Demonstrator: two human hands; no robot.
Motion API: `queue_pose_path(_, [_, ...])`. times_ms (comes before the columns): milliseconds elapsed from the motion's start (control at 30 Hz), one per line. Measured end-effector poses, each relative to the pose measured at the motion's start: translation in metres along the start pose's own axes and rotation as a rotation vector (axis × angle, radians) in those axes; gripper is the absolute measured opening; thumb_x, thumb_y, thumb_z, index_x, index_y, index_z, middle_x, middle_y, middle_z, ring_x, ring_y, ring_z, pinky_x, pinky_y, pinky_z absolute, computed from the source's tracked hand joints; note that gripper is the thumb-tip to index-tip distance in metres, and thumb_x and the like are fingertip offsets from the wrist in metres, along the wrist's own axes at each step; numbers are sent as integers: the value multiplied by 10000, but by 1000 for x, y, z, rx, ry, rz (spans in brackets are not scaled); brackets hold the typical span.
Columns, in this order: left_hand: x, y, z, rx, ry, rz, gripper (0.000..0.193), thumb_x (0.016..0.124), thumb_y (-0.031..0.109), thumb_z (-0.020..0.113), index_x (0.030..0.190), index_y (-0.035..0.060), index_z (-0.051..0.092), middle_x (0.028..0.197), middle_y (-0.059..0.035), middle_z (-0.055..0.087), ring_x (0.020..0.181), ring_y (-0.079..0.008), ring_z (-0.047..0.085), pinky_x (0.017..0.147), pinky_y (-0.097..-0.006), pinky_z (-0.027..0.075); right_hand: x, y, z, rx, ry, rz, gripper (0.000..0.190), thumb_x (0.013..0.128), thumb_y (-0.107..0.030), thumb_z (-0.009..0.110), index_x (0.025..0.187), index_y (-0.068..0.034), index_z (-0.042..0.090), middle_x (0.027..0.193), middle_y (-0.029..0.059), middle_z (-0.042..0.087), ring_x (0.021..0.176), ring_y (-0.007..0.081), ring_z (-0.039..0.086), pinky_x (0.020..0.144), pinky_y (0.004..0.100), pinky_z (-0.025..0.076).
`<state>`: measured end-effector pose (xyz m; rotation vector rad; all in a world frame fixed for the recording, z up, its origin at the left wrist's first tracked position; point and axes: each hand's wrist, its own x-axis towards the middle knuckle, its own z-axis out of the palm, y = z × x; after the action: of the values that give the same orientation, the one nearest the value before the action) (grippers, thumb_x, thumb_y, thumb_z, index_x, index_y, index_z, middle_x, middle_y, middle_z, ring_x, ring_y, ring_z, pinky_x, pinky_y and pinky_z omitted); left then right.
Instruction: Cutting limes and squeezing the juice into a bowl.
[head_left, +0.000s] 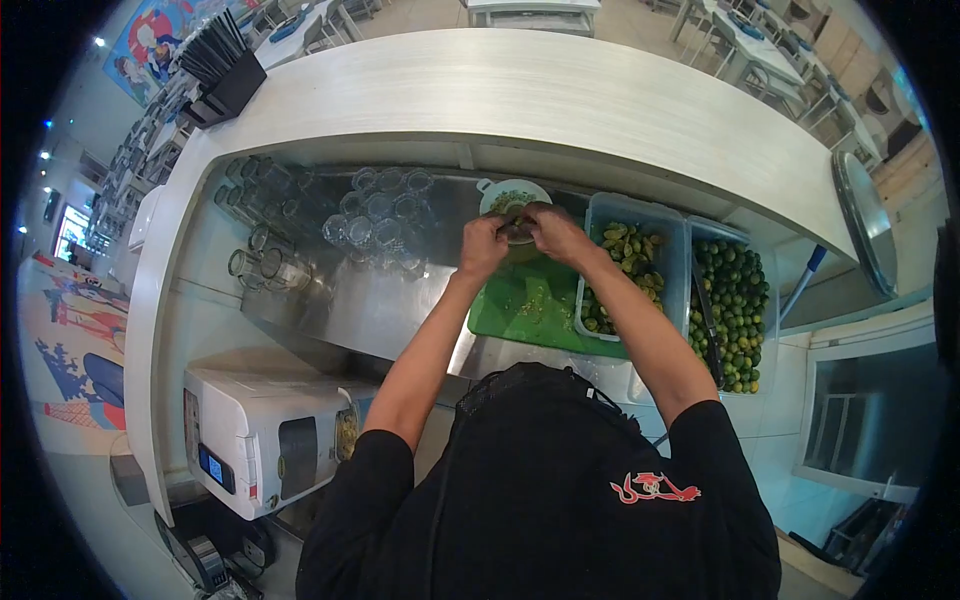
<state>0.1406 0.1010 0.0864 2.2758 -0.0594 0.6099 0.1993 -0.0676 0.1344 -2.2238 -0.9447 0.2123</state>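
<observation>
My left hand and my right hand meet over the near rim of a small light-coloured strainer with greenish pulp and seeds in it. Both hands' fingers are closed on a small dark thing between them, too covered to name. Below them lies a green cutting board with bits of pulp on it. A clear plastic tub of squeezed lime halves stands at the right, partly over the board. Beside it, a second tub holds whole limes, with a black-handled knife lying across its left side.
Upturned clear glasses stand on the steel counter to the left, with glass mugs beyond them. A raised white ledge runs along the far side, bearing a black straw holder. A white printer-like machine sits at lower left.
</observation>
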Motion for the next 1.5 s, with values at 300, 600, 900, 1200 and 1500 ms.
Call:
queue_pose_path(300, [1,-3,6,105,-51,140,270,652,-2,603,889,57,718,865,-173,675,839,-352,645,783,-432,527,7,14,11,-82,28,-138,290,790,-27,521,1062,-17,622,1004,233,644,949,428,608,801,468,495])
queue_pose_path(600, [0,-8,2,159,-112,192,271,664,15,619,910,75,716,866,-138,668,805,-337,646,756,-435,523,1,3,12,-38,79,-125,303,812,-83,516,1087,-28,631,1027,223,650,954,424,604,837,480,493])
queue_pose_path(900, [-20,79,-33,-262,-34,-67,354,825,136,740,1169,85,678,953,-114,708,789,-194,667,751,-304,520,-87,89,-70,-371,130,282,256,810,-163,610,1032,-46,662,948,208,671,891,368,647,799,457,506])
queue_pose_path(1200, [-44,88,-18,-323,-123,-128,260,867,124,693,1124,86,709,930,-100,709,754,-148,639,707,-279,501,-133,75,-9,-469,-92,375,154,767,-95,584,870,-40,683,868,216,666,892,392,652,798,481,526])
queue_pose_path(1500, [-43,97,-9,-234,-379,-246,246,898,174,670,1137,123,706,941,-107,711,756,-128,627,681,-273,482,-132,69,-26,-228,53,415,206,764,-111,675,942,-7,680,945,177,676,851,320,676,729,390,549])
